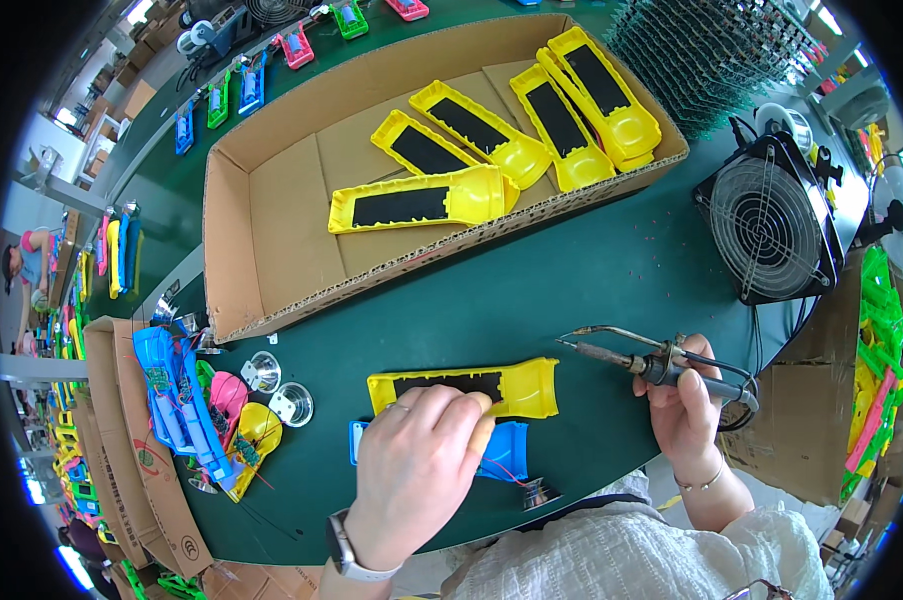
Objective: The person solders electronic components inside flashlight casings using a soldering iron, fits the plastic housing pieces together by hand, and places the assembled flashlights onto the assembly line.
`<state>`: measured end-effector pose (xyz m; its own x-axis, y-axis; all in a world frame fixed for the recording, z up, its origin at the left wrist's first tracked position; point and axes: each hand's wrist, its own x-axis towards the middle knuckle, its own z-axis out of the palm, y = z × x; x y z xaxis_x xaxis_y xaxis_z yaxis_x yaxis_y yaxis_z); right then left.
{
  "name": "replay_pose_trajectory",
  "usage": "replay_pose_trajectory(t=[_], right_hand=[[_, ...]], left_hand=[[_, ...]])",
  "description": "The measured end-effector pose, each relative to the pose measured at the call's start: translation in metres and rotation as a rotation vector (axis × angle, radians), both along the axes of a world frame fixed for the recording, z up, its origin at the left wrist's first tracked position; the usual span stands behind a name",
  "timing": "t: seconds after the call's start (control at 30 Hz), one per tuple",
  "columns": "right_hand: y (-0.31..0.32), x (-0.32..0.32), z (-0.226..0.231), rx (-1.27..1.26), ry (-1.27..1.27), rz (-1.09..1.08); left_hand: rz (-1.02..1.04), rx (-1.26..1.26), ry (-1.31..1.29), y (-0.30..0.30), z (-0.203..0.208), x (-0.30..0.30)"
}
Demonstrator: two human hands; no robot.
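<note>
One large cardboard box [272,225] lies on the green table [572,290] and holds six yellow shells [422,203] with black panels. One black fan [769,230] stands right of the box. Below the box, the left hand [417,465] presses curled fingers on a seventh yellow shell [527,385] above a blue shell [507,450]. The right hand [684,405] is closed around one soldering iron [662,365].

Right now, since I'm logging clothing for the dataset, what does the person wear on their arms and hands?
Both hands are bare. The left wrist carries a watch with a pale strap; the right wrist has a thin bracelet. A white textured garment covers the body below.
</note>
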<state>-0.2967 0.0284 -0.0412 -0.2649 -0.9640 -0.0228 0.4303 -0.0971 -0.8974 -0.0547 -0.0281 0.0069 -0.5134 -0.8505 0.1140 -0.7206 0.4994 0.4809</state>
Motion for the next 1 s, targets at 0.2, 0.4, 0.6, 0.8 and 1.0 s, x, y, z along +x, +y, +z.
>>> replay_pose_trajectory(t=[0.2, 0.4, 0.6, 0.8, 1.0], right_hand=[[0.003, -0.003, 0.001, -0.003, -0.001, -0.007], [0.002, 0.007, 0.007, 0.006, 0.036, -0.034], [0.021, 0.022, 0.008, 0.023, 0.02, -0.002], [0.037, 0.025, 0.002, 0.049, -0.075, 0.07], [0.042, 0.027, 0.005, 0.102, -0.09, 0.107]], left_hand=[[-0.225, -0.047, 0.091, 0.014, 0.002, 0.064], [-0.125, -0.32, -0.041, 0.033, -0.031, 0.063], [-0.259, -0.538, -0.023, 0.044, -0.032, 0.048], [-0.084, -0.208, 0.307, 0.034, -0.034, 0.027], [0.055, -0.096, 0.257, 0.041, -0.023, 0.014]])
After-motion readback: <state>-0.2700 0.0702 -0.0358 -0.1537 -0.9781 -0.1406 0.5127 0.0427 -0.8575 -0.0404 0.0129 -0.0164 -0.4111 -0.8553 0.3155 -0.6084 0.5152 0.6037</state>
